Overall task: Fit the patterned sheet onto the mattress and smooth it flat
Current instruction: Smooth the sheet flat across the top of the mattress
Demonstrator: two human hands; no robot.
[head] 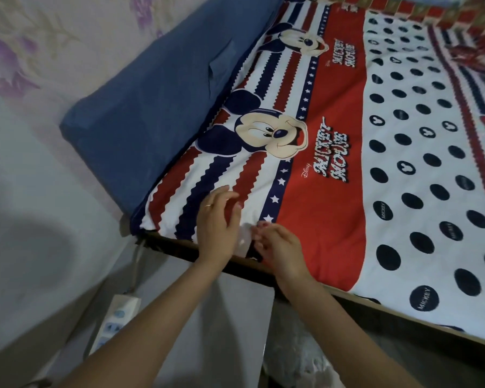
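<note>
— Where is the patterned sheet [333,141]?
— Spread over the mattress, by the blue bolster [151,107].
— And the hands?
— Left hand [217,226] loosely spread on its near edge; right hand [279,247] curled there, grip unclear.

We see two bare forearms entering the view from 6 o'clock, with no sleeves, cuffs or watch visible on either. The left hand [217,225] carries one narrow gold-toned ring [208,205] on a finger, near its 11 o'clock edge. The right hand [280,246] wears no ring that we can make out. We see reddish tips on some fingers of both hands; blur prevents us from confirming nail polish.
</note>
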